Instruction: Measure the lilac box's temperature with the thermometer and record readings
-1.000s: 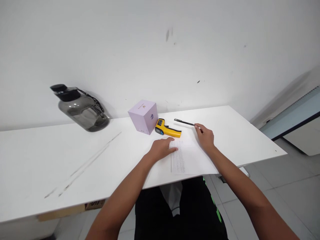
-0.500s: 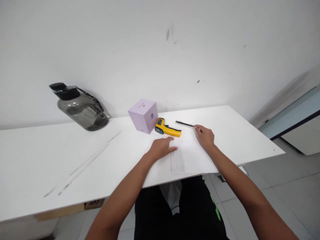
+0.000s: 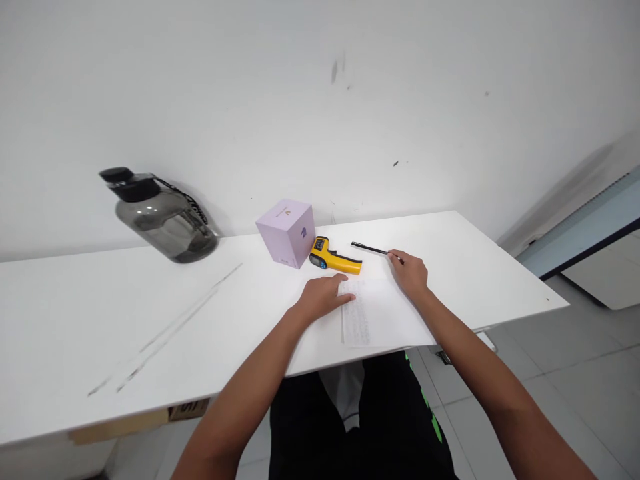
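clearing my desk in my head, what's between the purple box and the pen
In the head view, a yellow thermometer lies there, its screen end next to the purple box, its handle toward the right hand holding the pen.

My white table [image 3: 200,333] bore one grey bottle [image 3: 170,227], one lilac box [image 3: 285,235] and one yellow handheld device [image 3: 344,264]. My written paper [image 3: 390,317] lay at its near edge.

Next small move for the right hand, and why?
Probably swing the pen over the paper: the right hand pinches it near one end, its other end points away beyond the paper, and the left hand is at the paper's left edge.
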The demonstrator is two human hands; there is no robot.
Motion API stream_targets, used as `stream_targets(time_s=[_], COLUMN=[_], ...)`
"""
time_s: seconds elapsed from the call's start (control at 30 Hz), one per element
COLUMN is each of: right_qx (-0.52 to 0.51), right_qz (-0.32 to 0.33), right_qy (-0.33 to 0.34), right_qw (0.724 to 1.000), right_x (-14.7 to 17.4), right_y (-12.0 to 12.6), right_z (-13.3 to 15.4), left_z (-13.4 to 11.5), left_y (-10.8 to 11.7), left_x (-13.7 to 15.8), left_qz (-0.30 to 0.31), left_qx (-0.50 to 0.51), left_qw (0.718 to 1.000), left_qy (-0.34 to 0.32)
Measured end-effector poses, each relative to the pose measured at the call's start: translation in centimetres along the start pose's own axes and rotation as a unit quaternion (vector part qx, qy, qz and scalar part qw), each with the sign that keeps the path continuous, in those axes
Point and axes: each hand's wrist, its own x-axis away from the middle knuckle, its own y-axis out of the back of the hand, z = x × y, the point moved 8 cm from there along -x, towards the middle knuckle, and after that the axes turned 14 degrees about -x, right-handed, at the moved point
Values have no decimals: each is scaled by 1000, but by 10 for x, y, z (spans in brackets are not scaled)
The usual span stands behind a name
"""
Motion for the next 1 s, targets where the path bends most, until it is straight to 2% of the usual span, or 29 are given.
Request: stream_targets(time_s=[0.13, 0.43, 0.63, 0.73, 0.83, 0.93, 1.0], right_qx=[11, 68, 137, 162, 175, 213, 220], right_qz=[8, 52, 99, 129, 200, 299, 296], right_qy=[-13, 9, -14, 14, 119, 163, 153], right_qw=[1000, 996, 985, 978, 957, 916, 917], right_x=[1, 0, 4, 8, 18, 33, 35], right_y=[0, -10, -11, -16, -46, -91, -112], right_z=[-1, 0, 11, 37, 84, 117, 129], left_z=[0, 0, 4, 17, 38, 71, 93], left_y=[0, 0, 4, 11, 25, 41, 45], left_x=[0, 0, 0, -1, 3, 21, 33], left_qz=[-1, 3, -45, -136, -278, -452, -527], left_qx=[-2, -5, 24, 52, 97, 125, 129], left_qw=[1000, 1000, 999, 989, 954, 874, 818], left_qy=[2, 3, -4, 17, 54, 128, 189])
